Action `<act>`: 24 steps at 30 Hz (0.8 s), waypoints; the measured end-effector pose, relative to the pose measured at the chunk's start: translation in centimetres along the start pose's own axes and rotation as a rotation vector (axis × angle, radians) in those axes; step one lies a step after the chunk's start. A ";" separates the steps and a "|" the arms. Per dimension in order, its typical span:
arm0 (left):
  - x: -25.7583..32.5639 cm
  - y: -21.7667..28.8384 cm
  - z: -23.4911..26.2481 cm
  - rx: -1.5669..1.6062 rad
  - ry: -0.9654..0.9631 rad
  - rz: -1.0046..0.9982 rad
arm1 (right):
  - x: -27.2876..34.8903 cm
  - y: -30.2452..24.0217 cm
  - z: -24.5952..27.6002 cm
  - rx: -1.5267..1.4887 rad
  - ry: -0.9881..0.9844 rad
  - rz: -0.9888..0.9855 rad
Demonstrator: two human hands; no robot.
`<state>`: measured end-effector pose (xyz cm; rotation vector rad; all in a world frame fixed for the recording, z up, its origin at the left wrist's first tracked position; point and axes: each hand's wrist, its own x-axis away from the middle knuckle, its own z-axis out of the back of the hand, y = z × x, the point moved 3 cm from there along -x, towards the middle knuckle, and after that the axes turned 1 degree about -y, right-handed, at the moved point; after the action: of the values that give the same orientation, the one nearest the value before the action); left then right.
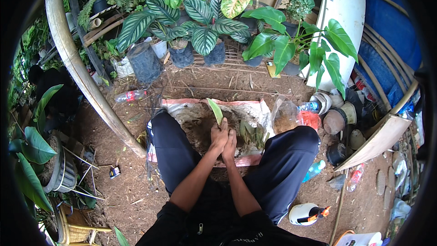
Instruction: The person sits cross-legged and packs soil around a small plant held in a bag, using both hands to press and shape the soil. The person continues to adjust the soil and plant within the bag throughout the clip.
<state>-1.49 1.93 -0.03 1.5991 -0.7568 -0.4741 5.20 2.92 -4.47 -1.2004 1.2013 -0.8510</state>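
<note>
My left hand (219, 134) and my right hand (230, 145) are pressed together between my knees. A pale-edged green leaf (215, 110) stands up from them, its lower end hidden behind my fingers. The left hand is closed on that leaf. My right hand's fingers are closed against the left, and what they hold is hidden. Under both hands lies an opened white sack (182, 114) with reddish edges, bearing dark soil (195, 132). More leaf pieces (249, 133) lie on the sack, right of my hands.
Potted striped-leaf plants (205, 36) line the back. A bamboo pole (84, 68) slants down at left. Right of the sack are a clear plastic bag (284, 116) and stacked pots (334, 120). A white spray bottle (302, 214) stands near my right knee; plastic bottles (131, 95) lie around.
</note>
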 end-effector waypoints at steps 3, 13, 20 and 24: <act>-0.2 0.4 -0.1 0.007 -0.056 -0.023 | -0.1 -0.9 0.0 -0.022 0.008 0.036; 0.0 0.4 0.1 0.079 -0.032 0.051 | 0.2 -1.6 -0.1 0.041 0.028 0.025; 0.5 0.9 0.1 0.070 -0.041 0.100 | 0.0 -1.8 -0.1 0.027 0.007 0.017; 0.3 0.7 0.1 0.109 -0.035 0.081 | 0.0 -1.5 0.0 0.033 0.000 0.022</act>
<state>-1.46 1.59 0.67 1.6580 -0.8830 -0.4090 5.35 2.56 -3.02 -1.1592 1.1937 -0.8511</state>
